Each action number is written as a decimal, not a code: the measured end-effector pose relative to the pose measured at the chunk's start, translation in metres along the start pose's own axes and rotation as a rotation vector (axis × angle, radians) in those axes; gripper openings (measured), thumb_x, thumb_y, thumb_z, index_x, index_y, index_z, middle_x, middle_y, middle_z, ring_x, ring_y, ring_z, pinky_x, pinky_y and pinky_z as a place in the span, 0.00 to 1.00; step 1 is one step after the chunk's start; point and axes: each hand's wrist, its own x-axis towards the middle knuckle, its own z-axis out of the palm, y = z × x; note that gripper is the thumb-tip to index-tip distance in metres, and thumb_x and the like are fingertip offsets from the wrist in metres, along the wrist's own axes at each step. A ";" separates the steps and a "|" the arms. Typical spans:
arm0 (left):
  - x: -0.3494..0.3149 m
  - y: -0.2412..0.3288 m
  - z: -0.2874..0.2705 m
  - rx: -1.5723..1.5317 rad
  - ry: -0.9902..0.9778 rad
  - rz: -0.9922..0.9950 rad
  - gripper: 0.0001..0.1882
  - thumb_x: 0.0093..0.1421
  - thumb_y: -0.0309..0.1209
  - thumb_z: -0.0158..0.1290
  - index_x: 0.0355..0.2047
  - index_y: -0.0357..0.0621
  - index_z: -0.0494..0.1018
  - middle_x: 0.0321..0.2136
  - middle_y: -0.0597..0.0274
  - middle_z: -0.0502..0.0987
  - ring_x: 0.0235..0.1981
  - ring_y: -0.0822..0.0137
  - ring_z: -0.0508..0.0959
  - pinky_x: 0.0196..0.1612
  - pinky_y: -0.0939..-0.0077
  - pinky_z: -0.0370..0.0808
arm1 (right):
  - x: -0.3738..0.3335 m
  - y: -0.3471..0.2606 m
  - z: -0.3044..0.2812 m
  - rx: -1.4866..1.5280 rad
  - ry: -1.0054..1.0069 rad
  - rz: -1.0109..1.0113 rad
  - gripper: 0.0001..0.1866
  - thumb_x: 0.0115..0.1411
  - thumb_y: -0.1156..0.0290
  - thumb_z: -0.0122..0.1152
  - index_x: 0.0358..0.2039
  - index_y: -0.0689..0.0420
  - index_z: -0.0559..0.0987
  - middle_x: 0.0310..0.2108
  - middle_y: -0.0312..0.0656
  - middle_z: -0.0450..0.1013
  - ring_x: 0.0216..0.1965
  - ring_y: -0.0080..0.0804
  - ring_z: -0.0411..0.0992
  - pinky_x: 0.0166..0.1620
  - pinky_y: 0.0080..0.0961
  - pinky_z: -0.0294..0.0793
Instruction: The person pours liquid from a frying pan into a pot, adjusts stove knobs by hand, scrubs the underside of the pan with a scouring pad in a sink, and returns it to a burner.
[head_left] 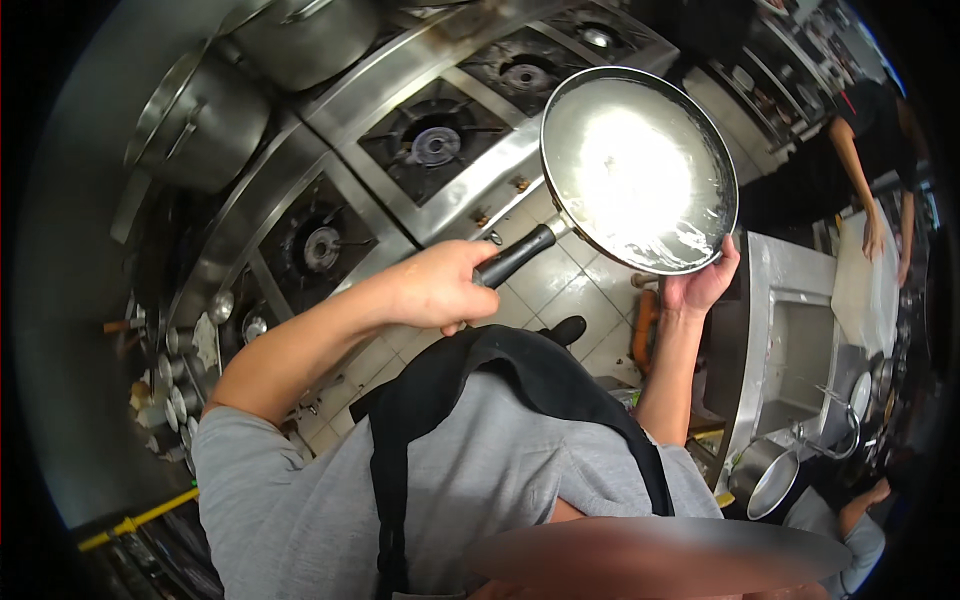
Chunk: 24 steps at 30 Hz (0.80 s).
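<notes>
A round frying pan (640, 170) with a dark rim is held up in front of me, over the gap between the stove and the sink unit. Bright glare covers its shiny inside, so I cannot tell whether there is liquid in it. My left hand (440, 287) is wrapped round the black handle (520, 252). At the pan's near right edge, my right hand (703, 287) grips the rim, its thumb up along the side and the other fingers partly hidden beneath.
A steel gas stove (440, 150) with several burners runs along the left and far side. Large steel pots (200, 125) stand at the far left. To the right are a sink (800, 350), a saucepan (765, 475) and another person's hand (874, 240) at a worktop.
</notes>
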 end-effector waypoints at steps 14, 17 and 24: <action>-0.139 -0.068 -0.106 -0.157 0.343 -0.035 0.06 0.55 0.26 0.53 0.31 0.38 0.68 0.18 0.65 0.72 0.13 0.77 0.70 0.16 0.80 0.66 | 0.046 0.202 0.145 -0.020 -0.048 0.361 0.30 0.64 0.53 0.49 0.61 0.59 0.70 0.62 0.48 0.68 0.63 0.49 0.65 0.65 0.53 0.64; -0.157 -0.072 -0.130 -0.210 0.415 0.003 0.05 0.54 0.24 0.52 0.31 0.38 0.68 0.18 0.65 0.72 0.12 0.77 0.69 0.15 0.82 0.66 | 0.072 0.237 0.173 -0.019 -0.119 0.417 0.31 0.64 0.52 0.48 0.61 0.59 0.70 0.62 0.49 0.68 0.63 0.50 0.66 0.64 0.56 0.64; -0.198 -0.067 -0.182 -0.279 0.583 0.035 0.05 0.54 0.26 0.52 0.30 0.40 0.68 0.18 0.67 0.71 0.12 0.79 0.67 0.13 0.85 0.63 | 0.122 0.306 0.248 -0.034 -0.222 0.568 0.34 0.61 0.47 0.51 0.55 0.66 0.73 0.56 0.54 0.72 0.56 0.51 0.72 0.58 0.54 0.72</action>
